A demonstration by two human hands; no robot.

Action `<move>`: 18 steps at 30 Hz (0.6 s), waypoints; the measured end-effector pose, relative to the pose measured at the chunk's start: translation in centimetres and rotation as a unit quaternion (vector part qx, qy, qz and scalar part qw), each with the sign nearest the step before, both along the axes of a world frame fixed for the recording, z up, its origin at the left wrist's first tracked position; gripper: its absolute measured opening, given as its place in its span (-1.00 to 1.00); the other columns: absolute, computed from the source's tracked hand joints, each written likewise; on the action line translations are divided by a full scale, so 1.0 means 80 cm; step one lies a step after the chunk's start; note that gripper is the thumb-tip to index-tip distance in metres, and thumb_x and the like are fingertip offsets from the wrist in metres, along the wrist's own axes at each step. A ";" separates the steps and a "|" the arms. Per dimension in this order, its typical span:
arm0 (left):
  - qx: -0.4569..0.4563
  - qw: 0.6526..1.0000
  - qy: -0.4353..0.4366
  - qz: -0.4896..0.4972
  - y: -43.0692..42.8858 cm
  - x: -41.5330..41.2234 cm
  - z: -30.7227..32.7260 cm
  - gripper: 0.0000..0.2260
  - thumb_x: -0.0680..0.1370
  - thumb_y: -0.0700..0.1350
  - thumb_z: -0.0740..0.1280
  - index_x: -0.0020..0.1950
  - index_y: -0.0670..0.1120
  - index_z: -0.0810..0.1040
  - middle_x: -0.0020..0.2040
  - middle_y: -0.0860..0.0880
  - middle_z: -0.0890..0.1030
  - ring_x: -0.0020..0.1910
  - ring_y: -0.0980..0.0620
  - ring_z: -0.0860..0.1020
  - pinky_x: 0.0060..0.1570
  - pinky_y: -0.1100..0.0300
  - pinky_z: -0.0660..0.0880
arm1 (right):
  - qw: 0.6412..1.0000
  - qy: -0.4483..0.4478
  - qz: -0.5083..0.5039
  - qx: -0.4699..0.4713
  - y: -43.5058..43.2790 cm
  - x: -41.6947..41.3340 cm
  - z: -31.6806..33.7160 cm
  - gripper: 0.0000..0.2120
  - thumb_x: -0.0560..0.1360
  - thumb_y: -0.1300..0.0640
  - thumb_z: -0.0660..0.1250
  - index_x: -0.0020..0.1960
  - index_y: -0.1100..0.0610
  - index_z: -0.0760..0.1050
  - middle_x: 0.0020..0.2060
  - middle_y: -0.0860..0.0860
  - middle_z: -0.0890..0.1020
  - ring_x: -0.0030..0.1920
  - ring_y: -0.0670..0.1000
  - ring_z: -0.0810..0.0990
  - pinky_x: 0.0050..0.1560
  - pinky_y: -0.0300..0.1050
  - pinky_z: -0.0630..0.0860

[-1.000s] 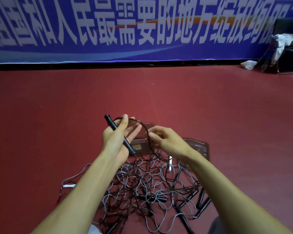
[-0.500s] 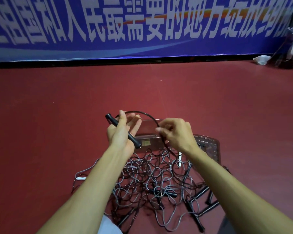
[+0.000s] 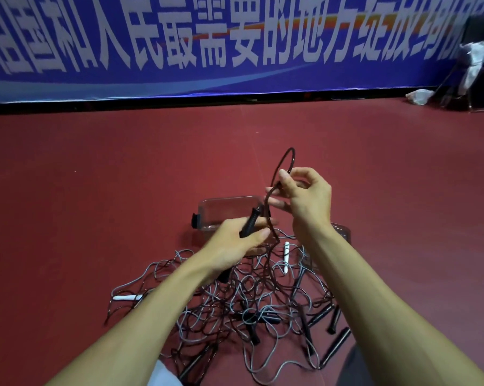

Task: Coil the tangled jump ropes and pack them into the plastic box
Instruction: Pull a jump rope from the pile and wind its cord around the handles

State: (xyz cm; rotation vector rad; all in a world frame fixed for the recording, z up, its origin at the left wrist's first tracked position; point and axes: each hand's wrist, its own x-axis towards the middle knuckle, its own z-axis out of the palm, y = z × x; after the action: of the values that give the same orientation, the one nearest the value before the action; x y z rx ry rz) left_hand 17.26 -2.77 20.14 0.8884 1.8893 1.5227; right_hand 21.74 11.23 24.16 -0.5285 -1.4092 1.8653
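The left hand grips the handle and the right hand pinches a raised loop of rope above the tangle before the box, so draw slack gently, laying even turns, lest knots tighten.

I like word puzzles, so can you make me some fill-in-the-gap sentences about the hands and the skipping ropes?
1. The handle that the left hand holds is coloured ____.
2. The right hand pinches the rope so that it bends into a ____ above the fingers.
3. The clear plastic box stands on a floor coloured ____.

Missing words: black; loop; red.
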 end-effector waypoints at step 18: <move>0.308 0.858 -0.291 0.289 0.008 -0.014 0.036 -0.95 0.59 -0.33 0.27 -0.05 -0.25 0.50 -0.07 -0.22 0.66 -0.09 -0.13 0.70 -0.02 0.07 0.64 | 0.832 -0.316 0.175 0.420 0.001 -0.001 -0.029 -0.68 0.58 0.27 0.21 0.31 0.13 0.49 0.19 0.03 0.63 0.23 0.02 0.57 0.34 -0.10 0.42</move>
State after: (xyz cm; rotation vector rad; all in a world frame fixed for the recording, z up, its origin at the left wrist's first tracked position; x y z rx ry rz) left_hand 16.17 -2.17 23.04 0.0018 1.2583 2.4887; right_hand 21.70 11.32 21.82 -0.4494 -2.7120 1.1066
